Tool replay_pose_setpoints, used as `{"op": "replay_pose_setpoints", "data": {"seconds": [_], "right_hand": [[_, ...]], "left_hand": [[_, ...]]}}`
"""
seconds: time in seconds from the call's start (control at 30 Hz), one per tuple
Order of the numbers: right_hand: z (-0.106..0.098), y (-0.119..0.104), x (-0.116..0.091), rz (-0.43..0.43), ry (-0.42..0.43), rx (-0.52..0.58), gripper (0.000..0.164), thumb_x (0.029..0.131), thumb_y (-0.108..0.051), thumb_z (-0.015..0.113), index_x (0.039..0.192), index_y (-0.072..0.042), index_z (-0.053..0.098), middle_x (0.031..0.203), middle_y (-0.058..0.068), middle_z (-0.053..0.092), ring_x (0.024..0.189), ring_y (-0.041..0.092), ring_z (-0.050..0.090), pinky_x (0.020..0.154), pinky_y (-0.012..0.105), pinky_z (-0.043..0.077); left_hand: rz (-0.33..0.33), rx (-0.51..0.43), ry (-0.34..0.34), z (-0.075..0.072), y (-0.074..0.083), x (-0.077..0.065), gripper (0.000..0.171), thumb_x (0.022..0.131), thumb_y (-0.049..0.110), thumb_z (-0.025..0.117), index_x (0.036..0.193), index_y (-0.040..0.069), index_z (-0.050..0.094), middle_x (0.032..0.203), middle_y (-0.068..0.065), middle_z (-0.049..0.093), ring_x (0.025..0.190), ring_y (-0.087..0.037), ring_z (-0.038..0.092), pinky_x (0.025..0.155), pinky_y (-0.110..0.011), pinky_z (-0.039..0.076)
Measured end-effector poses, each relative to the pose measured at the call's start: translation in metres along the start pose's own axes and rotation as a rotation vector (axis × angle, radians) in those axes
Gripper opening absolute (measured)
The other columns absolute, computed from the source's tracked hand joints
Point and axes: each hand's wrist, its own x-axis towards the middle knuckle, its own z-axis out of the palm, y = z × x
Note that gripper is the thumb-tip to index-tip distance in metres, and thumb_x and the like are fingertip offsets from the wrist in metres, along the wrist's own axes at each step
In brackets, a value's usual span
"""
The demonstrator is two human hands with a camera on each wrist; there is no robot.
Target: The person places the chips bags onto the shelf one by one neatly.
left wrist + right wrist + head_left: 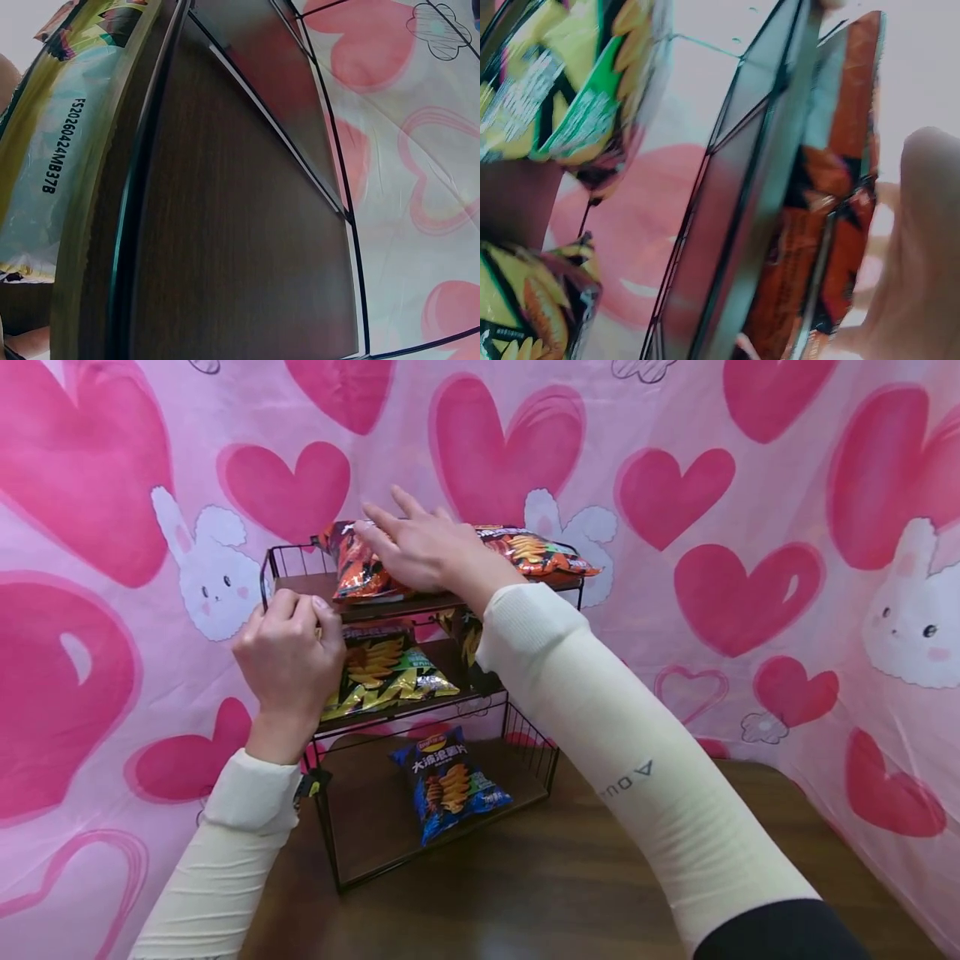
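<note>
A black wire rack with brown boards has three tiers (442, 760). On its top board lie red-orange chip bags (532, 550), seen edge-on in the right wrist view (817, 217). My right hand (420, 543) is over them, fingers spread and fairly straight; the right wrist view shows the fingers against the bag. My left hand (288, 643) curls at the rack's front left upper corner and appears to grip its frame, though its fingertips are hidden. Just beside it, a yellow chip bag (382, 672) lies on the middle board, its pale blue patch (56, 165) facing the left wrist view.
A blue chip bag (450, 781) leans on the bottom tier. Another dark yellow bag (468, 639) is partly behind my right sleeve. The rack stands on a brown wooden table (510, 893). Pink cloth (675, 693) with hearts and rabbits hangs behind.
</note>
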Motion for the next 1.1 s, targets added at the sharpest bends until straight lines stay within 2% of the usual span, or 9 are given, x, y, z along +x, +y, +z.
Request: {"op": "replay_pose_setpoints", "data": {"seconds": [0.17, 0.43, 0.67, 0.8, 1.1], "right_hand": [[0.01, 0.006, 0.004, -0.126, 0.015, -0.041, 0.063, 0.105, -0.062, 0.012, 0.163, -0.04, 0.015, 0.173, -0.005, 0.002, 0.159, 0.025, 0.006, 0.126, 0.046, 0.008], [0.012, -0.001, 0.004, -0.15, 0.042, -0.018, 0.061, 0.106, -0.06, 0.02, 0.163, -0.037, 0.024, 0.171, -0.003, 0.018, 0.155, 0.027, 0.023, 0.125, 0.039, 0.018], [0.013, 0.005, 0.002, -0.134, 0.015, -0.026, 0.06, 0.105, -0.062, 0.019, 0.161, -0.041, 0.029, 0.171, -0.008, 0.017, 0.156, 0.028, 0.021, 0.125, 0.042, 0.017], [0.013, 0.011, 0.003, -0.135, 0.0, -0.015, 0.06, 0.105, -0.062, 0.02, 0.161, -0.041, 0.029, 0.171, -0.009, 0.016, 0.156, 0.027, 0.02, 0.125, 0.042, 0.016], [0.01, 0.012, 0.007, -0.188, -0.011, -0.036, 0.06, 0.106, -0.059, 0.02, 0.162, -0.039, 0.023, 0.172, -0.008, 0.011, 0.158, 0.021, 0.012, 0.126, 0.04, 0.011]], "left_hand": [[0.007, -0.004, -0.009, 0.001, 0.004, -0.001, 0.054, 0.105, 0.03, 0.038, 0.084, -0.009, 0.069, 0.082, -0.022, 0.063, 0.065, -0.046, 0.057, 0.058, -0.056, 0.047], [-0.007, -0.018, -0.025, 0.002, 0.008, -0.001, 0.049, 0.103, 0.029, 0.04, 0.084, -0.008, 0.066, 0.085, -0.022, 0.064, 0.069, -0.047, 0.058, 0.06, -0.057, 0.046], [0.018, 0.003, -0.023, 0.005, 0.007, -0.002, 0.048, 0.104, 0.027, 0.042, 0.085, -0.009, 0.069, 0.082, -0.022, 0.064, 0.068, -0.046, 0.059, 0.058, -0.055, 0.048], [0.005, -0.011, -0.009, 0.006, 0.008, -0.003, 0.049, 0.104, 0.027, 0.042, 0.084, -0.009, 0.069, 0.081, -0.022, 0.063, 0.066, -0.045, 0.058, 0.056, -0.055, 0.047], [0.003, -0.009, 0.003, 0.006, 0.006, 0.001, 0.052, 0.106, 0.028, 0.038, 0.077, -0.007, 0.064, 0.08, -0.021, 0.061, 0.063, -0.045, 0.054, 0.055, -0.055, 0.045]]}}
